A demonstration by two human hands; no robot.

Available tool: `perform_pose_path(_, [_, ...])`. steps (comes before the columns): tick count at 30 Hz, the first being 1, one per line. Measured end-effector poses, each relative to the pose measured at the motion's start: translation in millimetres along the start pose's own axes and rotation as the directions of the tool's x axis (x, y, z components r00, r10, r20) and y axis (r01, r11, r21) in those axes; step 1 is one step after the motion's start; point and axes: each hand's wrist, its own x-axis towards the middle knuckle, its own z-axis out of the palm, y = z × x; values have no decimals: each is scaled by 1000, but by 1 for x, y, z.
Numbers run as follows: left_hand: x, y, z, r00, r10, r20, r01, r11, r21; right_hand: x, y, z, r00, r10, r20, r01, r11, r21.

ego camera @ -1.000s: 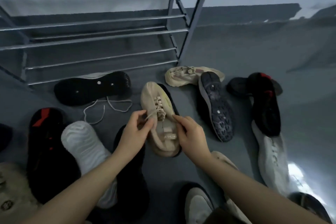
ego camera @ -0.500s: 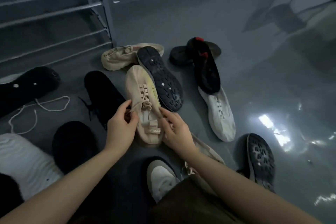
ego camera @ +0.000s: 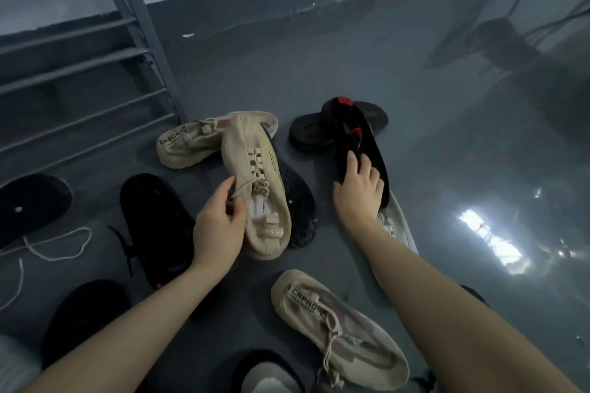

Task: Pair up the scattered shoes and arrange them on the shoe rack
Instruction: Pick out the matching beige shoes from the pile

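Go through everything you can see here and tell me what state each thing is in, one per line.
Left hand: gripping the lace of the beige DESIGN sneaker.
Right hand: fingers resting on the black red-trimmed shoe.
Beige CAPRO sneaker: on the floor, laces loose.
Second beige sneaker: on its side by the shoe rack.
Shoe rack: visible rails bare.

- Beige knit sneaker, laces up, held at its side.
- 2 beige "CAPRO" sneakers: one by the shoe rack, one nearer.
- Black red-trimmed shoe overlaps a white one.
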Motion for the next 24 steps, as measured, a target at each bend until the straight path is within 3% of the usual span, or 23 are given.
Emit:
perform_pose_path(3, [2, 1, 5, 999, -30, 14, 31, 999, -17, 4, 11, 7, 996, -81, -28, 82, 997, 6])
perform_pose_path(8, [-11, -13, -8, 998, -68, 8, 68, 997, -40, -17, -7, 5, 950, -254, -183, 300, 903, 307])
perform_pose_path(12, [-24, -23, -22, 996, -86, -35, 84, 996, -42, -55, -24, 13, 893, -415, -175, 450, 845, 289])
perform_pose_path(16, [-34, -26, -32, 996, -72, -49, 70, 997, -29, -83, -30, 7, 954, -287, -85, 292, 831, 473])
perform_pose_path(19, [-46, -26, -34, 996, -76, -35, 75, 997, -33, -89, -26, 1, 933, -346, -100, 360, 878, 315])
perform_pose_path(21, [-54, -25, -36, 996, -81, -26, 80, 996, -41, -97, -23, 2, 941, -339, -5, 331, 916, 228])
perform_pose_path(24, [-65, -27, -51, 996, -79, -31, 78, 997, -25, -116, -34, 1, 938, -326, 116, 273, 904, 327])
